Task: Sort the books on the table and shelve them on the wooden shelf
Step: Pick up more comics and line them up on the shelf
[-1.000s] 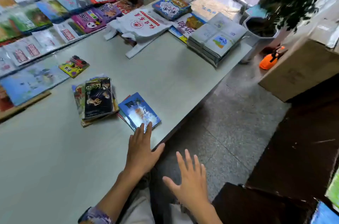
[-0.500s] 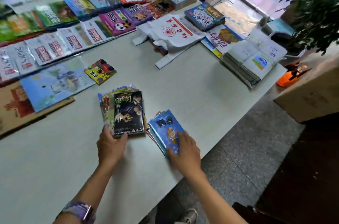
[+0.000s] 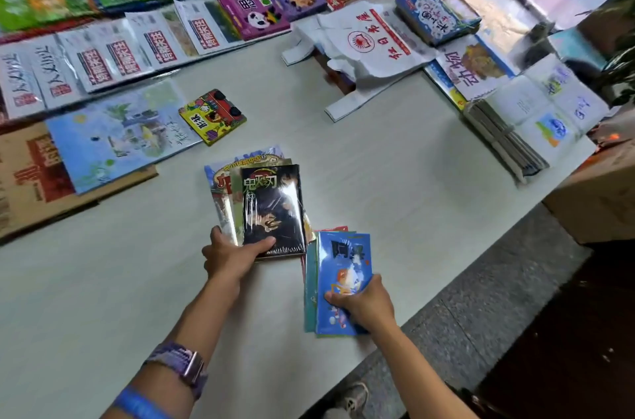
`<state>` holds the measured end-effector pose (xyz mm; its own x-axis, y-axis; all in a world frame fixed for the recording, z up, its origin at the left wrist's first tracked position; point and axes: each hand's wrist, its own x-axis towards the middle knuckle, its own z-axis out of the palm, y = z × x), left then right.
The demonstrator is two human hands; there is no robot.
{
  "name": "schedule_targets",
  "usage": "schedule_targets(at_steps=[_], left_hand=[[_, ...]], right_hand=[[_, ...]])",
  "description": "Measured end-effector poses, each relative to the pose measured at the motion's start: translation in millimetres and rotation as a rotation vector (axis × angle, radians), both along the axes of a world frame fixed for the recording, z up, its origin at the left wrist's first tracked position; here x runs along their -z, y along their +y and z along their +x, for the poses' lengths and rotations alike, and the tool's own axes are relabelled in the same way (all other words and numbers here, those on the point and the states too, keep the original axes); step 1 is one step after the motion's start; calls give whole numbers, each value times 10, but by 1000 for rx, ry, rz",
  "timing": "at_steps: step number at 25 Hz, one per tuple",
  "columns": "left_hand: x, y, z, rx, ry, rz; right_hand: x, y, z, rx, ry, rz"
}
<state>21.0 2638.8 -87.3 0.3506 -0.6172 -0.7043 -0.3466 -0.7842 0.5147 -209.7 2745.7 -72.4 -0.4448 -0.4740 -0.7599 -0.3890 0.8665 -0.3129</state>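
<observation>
Books lie in 2 small stacks near the desk (image 3: pixel 395 178) front edge. Left hand (image 3: pixel 231 255) has its grip pinching the dark-covered stack (image 3: pixel 271 209) at its near edge, thumb on top. Right hand (image 3: pixel 366 303) pinches the blue stack (image 3: pixel 343 267) at its near corner. Glossy covers look slippery, thin volumes likely light but floppy; holding along the spines seems safest.

Bright daylight from upper right (washed out), glare on dark book (image 3: pixel 273 209), edges blurred, wide-angle bowing.
</observation>
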Motion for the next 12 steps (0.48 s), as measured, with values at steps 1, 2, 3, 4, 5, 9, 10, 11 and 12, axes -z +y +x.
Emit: schedule_targets(at_steps=[1, 2, 3, 4, 5, 9, 10, 11, 12], left_hand=[[15, -12, 10, -30, 36, 9], [35, -16, 21, -54, 69, 6], [48, -23, 28, -79, 102, -6], [62, -34, 27, -111, 135, -18], [70, -38, 26, -145, 165, -28], [-3, 91, -32, -221, 145, -81], [-28, 200, -79, -260, 126, -100], [-59, 356, -145, -315, 136, -121], [-89, 547, -231, -369, 179, -129]], right_hand=[[14, 54, 77, 77, -40, -14], [26, 108, 162, 145, -56, -36], [39, 145, 242, 209, -61, -63], [63, 168, 309, 269, -62, -85], [80, 186, 365, 317, -57, -104], [45, 184, 488, 384, -12, -148], [39, 190, 499, 385, -7, -146], [39, 197, 510, 390, -8, -143], [44, 204, 514, 395, -14, -139]])
